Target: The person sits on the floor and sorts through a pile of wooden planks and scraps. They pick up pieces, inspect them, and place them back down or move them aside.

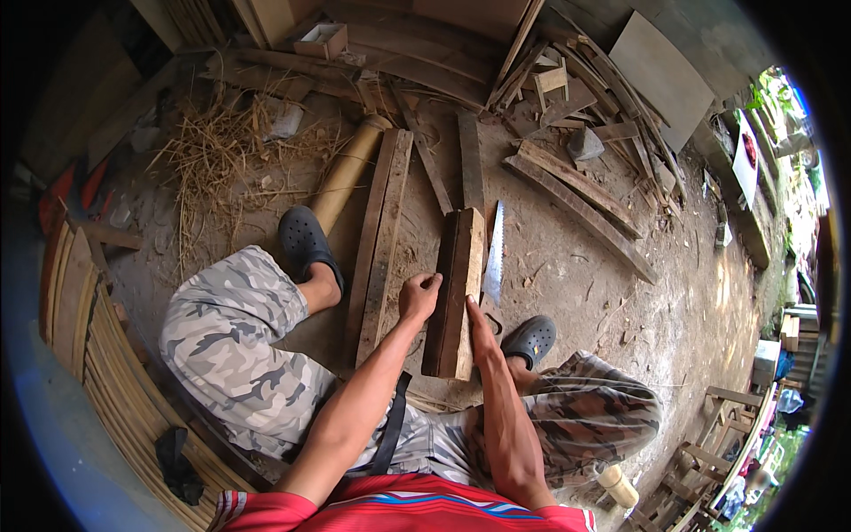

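Between my legs, short dark-brown timber pieces (450, 293) lie side by side, with a paler, rough face along their right side. My left hand (420, 296) is just left of them, its fingers curled together in a pinch; whatever may be in it is too small to make out. My right hand (481, 332) lies against the right side of the timber with its fingers stretched along it. A hand saw (495, 257) with a toothed, pale blade lies on the ground just right of the timber, its handle near my right foot.
Long beams (381, 239) lie to the left, beside a thick bamboo pole (351, 168). Two more beams (585, 208) rest at the right, in front of a scrap-wood pile (567, 97). Dry straw (226, 146) covers ground at the far left. Bent slats (133, 417) curve along the left.
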Motion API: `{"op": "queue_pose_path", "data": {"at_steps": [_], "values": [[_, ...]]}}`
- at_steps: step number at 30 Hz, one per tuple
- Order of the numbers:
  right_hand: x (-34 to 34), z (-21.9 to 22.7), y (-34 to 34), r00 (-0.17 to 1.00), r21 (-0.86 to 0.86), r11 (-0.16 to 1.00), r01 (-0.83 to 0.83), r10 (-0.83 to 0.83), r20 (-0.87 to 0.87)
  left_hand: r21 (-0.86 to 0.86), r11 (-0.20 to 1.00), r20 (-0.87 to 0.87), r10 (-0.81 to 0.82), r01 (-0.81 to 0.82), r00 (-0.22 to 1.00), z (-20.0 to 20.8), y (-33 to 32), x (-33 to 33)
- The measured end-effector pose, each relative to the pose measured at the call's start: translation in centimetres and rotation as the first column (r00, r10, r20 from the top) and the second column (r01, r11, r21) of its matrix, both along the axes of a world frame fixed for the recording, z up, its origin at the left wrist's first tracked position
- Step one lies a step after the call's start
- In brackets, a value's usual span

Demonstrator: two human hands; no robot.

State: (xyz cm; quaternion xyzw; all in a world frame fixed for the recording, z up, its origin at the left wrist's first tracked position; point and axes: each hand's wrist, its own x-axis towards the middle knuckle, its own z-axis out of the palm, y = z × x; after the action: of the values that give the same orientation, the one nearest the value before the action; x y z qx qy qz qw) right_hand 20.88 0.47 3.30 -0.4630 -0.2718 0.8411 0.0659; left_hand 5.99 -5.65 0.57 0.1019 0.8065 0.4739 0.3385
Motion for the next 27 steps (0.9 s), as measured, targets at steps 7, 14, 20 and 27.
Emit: {"op": "queue_pose_path", "data": {"at_steps": [7, 14, 20, 27], "values": [[-0.1, -0.3, -0.2, 0.999, -0.06, 0.997, -0.045, 0.044, -0.013, -0.158, 0.977, -0.073, 0.131, -0.141, 0.989, 0.4, -0.1, -0.7], [-0.1, 0.4, -0.1, 1.0, -0.072, 0.997, -0.025, 0.025, 0.005, -0.04, 0.938, 0.264, 0.342, -0.344, 0.902, 0.7, -0.4, -3.1], [-0.2, 0.2, -0.2, 1.0, -0.073, 0.997, -0.012, 0.012, 0.007, -0.055, 0.998, -0.158, 0.012, -0.021, 0.987, 1.1, 0.4, -1.3], [0.6, -1.1, -0.1, 0.999, -0.021, 0.999, -0.029, 0.03, 0.021, -0.147, 0.896, 0.38, 0.442, -0.419, 0.813, 1.5, 0.6, -2.7]]}}
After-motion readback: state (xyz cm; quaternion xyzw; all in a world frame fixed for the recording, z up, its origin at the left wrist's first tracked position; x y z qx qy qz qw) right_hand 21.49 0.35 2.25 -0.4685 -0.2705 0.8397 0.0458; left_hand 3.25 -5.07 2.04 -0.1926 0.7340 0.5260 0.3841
